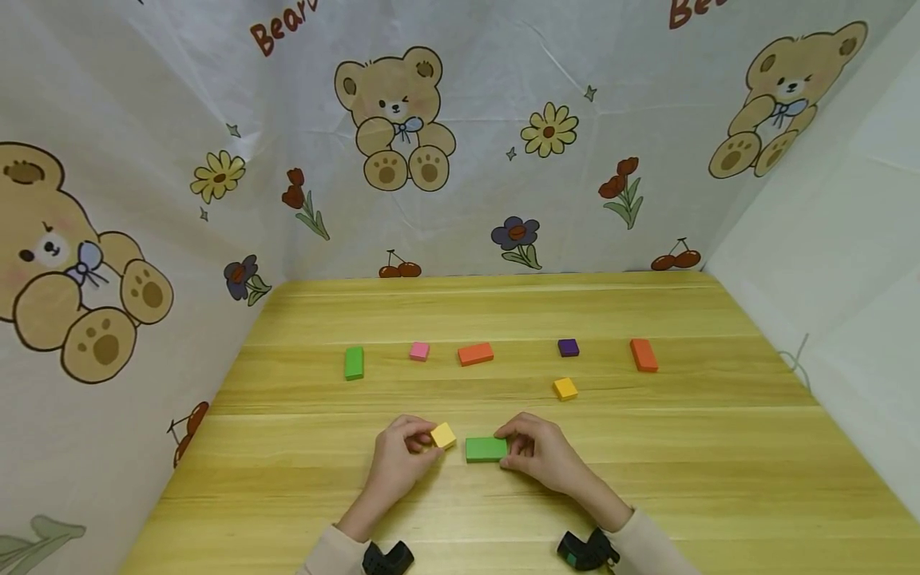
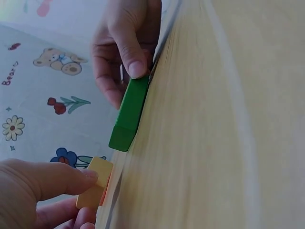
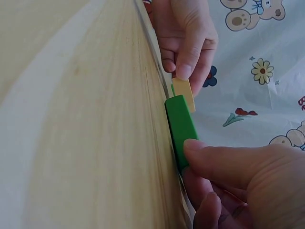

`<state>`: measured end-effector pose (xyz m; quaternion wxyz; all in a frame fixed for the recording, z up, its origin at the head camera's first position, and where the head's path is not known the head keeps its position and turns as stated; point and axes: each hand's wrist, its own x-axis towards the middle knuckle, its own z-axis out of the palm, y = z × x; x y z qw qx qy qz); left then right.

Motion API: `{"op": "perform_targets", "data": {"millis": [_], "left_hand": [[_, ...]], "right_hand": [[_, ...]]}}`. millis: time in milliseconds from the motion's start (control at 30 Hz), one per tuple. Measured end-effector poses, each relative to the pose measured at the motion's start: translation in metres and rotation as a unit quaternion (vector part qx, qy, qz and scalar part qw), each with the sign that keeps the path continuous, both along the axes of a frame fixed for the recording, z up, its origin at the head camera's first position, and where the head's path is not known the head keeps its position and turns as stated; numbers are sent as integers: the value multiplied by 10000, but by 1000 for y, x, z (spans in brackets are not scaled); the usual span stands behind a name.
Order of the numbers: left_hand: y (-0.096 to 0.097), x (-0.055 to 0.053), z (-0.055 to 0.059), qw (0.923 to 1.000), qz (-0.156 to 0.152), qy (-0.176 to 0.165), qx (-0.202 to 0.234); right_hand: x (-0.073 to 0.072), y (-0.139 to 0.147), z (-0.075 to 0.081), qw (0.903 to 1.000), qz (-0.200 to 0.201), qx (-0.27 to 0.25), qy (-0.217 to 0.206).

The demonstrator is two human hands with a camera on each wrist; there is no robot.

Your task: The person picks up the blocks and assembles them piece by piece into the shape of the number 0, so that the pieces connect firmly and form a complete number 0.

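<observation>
Between the thumb and fingers of my left hand [image 1: 399, 454] is a small yellow block [image 1: 443, 436], pinched at its left side and slightly turned. My right hand [image 1: 543, 452] pinches the right end of a longer green block [image 1: 485, 450], which lies flat on the table. A narrow gap separates the two blocks in the head view. In the left wrist view the yellow block [image 2: 95, 182] sits close to the wood, in front of the green block [image 2: 129, 114]. From the right wrist, the green block [image 3: 181, 129] partly covers the yellow block [image 3: 184, 92].
Farther back on the wooden table [image 1: 302, 447] lie another green block [image 1: 354, 363], a pink block [image 1: 420, 351], an orange-red block [image 1: 476, 354], a purple block [image 1: 569, 347], a second yellow block [image 1: 565, 389] and another orange-red block [image 1: 644, 355]. A bear-print cloth [image 1: 467, 200] hangs behind.
</observation>
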<state>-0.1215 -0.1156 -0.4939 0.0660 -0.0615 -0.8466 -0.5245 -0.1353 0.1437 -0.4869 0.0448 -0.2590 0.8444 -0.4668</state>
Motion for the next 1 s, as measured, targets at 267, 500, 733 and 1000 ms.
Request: {"op": "perform_targets", "data": {"millis": [267,500,733,1000], "left_hand": [[3,1,-2,9999,-109,0,-125],[6,1,-1,9999,-130,-25,-109],[9,0,-4,9996,-149,55,-217],[11,-1,-8,9991,-161,177,-362]], "right_hand": [[0,0,-1,10000,29,36,-28],[0,1,-1,10000,44,3,-48],[-1,1,-2,9999,50,-32,-95],[-1,1,-2,9999,76,-45,-123]]}}
